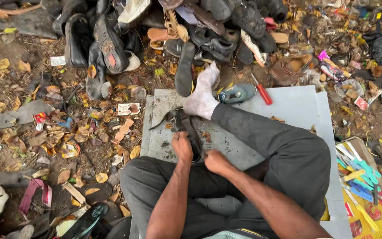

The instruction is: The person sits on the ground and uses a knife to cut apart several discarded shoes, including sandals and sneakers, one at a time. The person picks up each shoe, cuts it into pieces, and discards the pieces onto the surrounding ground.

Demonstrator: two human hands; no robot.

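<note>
Gripping a dark shoe (185,128) on the grey board (297,110), both hands (200,155) work beside a red-handled screwdriver (261,90).

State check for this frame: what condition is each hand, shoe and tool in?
left hand: closed on the black shoe
right hand: closed at the shoe's near end
black shoe: lying on the grey board, pinned under the socked foot
socked foot: resting on the shoe
red-handled tool: lying loose on the grey board
shoe pile: heaped, untouched

- An outdoor roadside shoe-repair spot on bare, leaf-littered ground (85,146).
- Heap of worn shoes (173,31) at 12 o'clock.
- Grey board (297,110) as work mat; screwdriver (261,92) at 1 o'clock.
</note>
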